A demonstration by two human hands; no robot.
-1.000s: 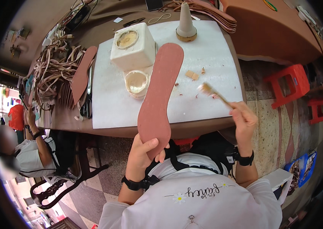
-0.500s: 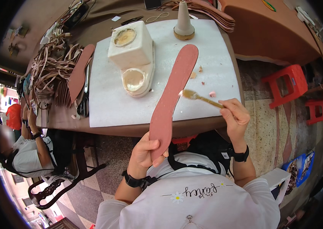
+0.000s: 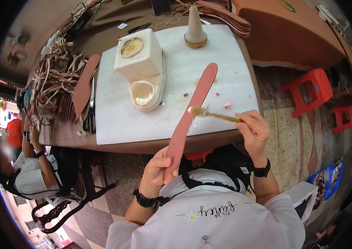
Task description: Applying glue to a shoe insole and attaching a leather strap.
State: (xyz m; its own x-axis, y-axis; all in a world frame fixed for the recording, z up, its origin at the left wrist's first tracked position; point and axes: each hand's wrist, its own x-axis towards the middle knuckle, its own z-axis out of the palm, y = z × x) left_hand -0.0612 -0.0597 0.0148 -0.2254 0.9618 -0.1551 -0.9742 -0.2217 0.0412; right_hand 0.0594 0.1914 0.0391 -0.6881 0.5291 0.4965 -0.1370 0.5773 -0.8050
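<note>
My left hand (image 3: 156, 168) pinches a flat, reddish sole (image 3: 183, 128), tilted more edge-on than before. My right hand (image 3: 254, 129) pinches a slim brush (image 3: 217, 115), its bristles (image 3: 197, 111) pale-tipped.

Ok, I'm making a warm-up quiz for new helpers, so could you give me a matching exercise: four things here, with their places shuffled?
1. flat reddish piece
2. brush
3. pale cone
4. nearer red stool

A. on the floor, right of the table
B. in the left hand
C. upright on the white sheet
D. in the right hand

Pairs: 1-B, 2-D, 3-C, 4-A
</note>
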